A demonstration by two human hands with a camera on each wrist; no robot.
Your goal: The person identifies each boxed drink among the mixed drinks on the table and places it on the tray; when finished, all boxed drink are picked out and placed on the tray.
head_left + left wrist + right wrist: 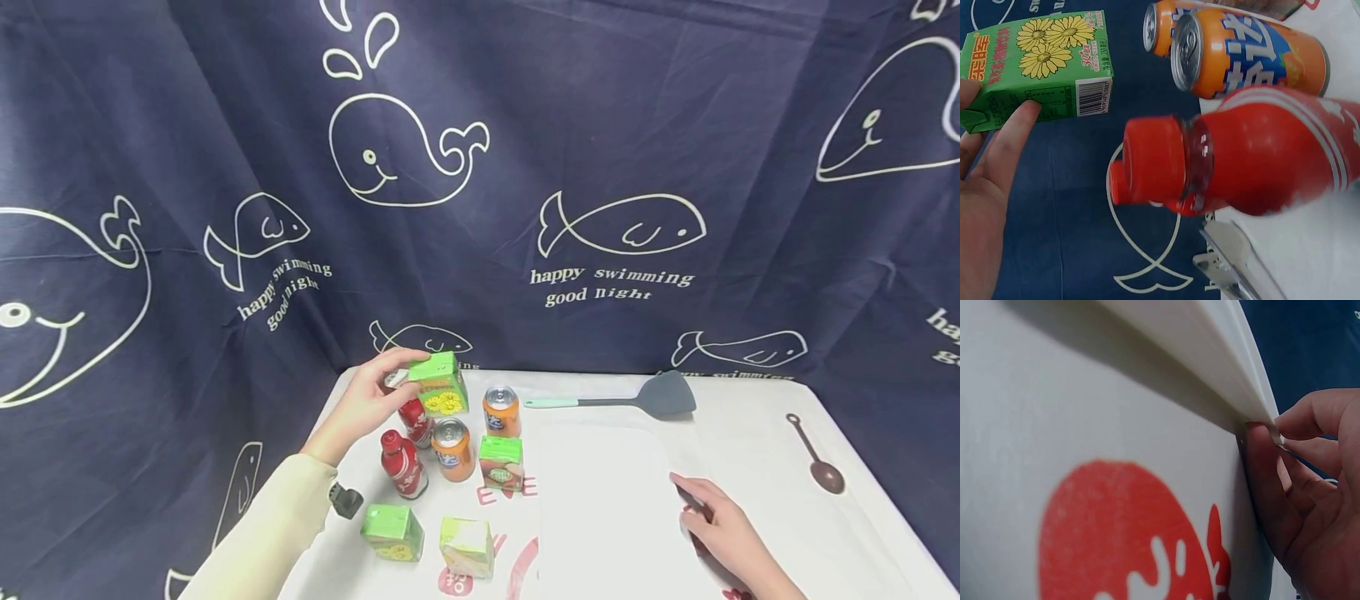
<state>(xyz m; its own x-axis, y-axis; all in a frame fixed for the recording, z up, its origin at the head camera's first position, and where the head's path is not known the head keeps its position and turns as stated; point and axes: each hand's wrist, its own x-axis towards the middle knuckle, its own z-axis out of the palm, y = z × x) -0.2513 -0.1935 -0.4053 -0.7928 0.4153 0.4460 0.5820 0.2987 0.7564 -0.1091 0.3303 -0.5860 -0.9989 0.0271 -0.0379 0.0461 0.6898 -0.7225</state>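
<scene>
My left hand (371, 396) grips a green drink carton with yellow flowers (441, 387), raised over the back left of the table. In the left wrist view, fingers hold one end of that carton (1041, 69). Just below it stand two red-capped bottles (403, 467), and two orange soda cans (453, 450) are to their right. My right hand (716, 525) pinches the edge of a flat white panel (600, 508) at the right. The right wrist view shows this panel (1210, 356) tilted above the printed tablecloth; its full shape cannot be made out.
Three more drink cartons (501, 462) stand on the white tablecloth (757, 450). A turquoise-handled spatula (663, 396) lies along the back, and a brown spoon (827, 477) at the right. A silver metal utensil (1238, 256) appears beside the bottles. A dark blue curtain (510, 150) hangs behind.
</scene>
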